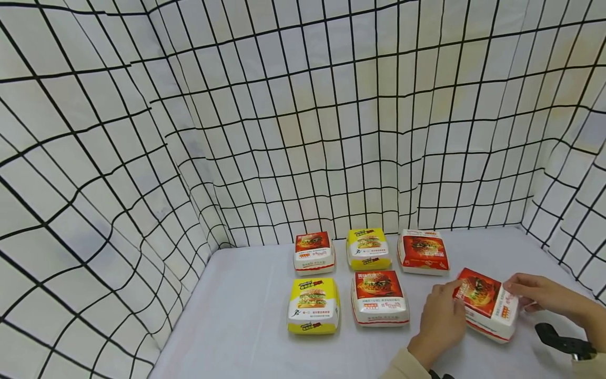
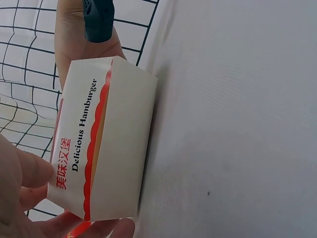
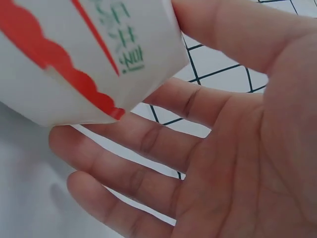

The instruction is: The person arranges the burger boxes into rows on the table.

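A red-and-white hamburger box (image 1: pixel 479 296) sits turned at an angle at the right front of the table, held between both hands. My left hand (image 1: pixel 440 318) grips its left end; in the left wrist view the thumb lies against the printed side of the box (image 2: pixel 116 148) and the fingers curl round its corner. At the opposite end, my right hand (image 1: pixel 551 296) holds the box with the thumb on the upper part. The right wrist view shows its fingers (image 3: pixel 133 144) reaching beneath the white corner of the box (image 3: pixel 99 84).
Left of the hands stand a yellow burger box (image 1: pixel 313 308) and a red one (image 1: pixel 380 300). Behind them are a red box (image 1: pixel 314 252), a yellow box (image 1: pixel 368 248) and another red box (image 1: pixel 423 251). White cloth with a black grid (image 1: pixel 331 131) surrounds the white table (image 1: pixel 236 316).
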The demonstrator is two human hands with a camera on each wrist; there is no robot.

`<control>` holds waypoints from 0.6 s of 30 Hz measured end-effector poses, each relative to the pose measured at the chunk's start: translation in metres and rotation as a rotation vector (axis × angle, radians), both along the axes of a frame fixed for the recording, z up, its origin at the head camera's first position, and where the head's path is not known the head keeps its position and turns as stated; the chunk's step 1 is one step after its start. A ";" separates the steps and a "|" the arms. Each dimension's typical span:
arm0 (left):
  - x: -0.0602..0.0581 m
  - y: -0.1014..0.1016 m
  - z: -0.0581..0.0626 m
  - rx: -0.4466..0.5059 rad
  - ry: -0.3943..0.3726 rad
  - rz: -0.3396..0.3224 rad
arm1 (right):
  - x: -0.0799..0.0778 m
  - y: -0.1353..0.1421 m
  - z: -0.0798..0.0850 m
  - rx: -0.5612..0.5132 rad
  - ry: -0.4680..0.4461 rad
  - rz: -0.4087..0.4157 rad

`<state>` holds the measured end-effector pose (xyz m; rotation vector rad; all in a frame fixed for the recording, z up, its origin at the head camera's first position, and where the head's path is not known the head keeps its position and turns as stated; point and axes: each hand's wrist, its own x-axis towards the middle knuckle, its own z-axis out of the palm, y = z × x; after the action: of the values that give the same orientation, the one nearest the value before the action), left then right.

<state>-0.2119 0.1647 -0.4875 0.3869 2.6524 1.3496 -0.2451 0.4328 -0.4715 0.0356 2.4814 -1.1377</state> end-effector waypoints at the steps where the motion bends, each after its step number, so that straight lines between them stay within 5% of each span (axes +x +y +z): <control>1: 0.000 0.000 0.000 0.003 0.004 0.006 | 0.000 0.000 0.000 -0.003 -0.002 0.005; 12: 0.000 -0.003 0.004 0.098 0.003 0.006 | 0.003 -0.001 0.002 0.047 -0.012 0.010; 18: 0.003 -0.003 0.012 0.043 0.050 0.034 | 0.005 -0.002 0.002 0.076 -0.006 0.017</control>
<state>-0.2088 0.1622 -0.4760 0.3876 2.6859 1.4276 -0.2404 0.4311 -0.4695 0.0398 2.5141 -1.0345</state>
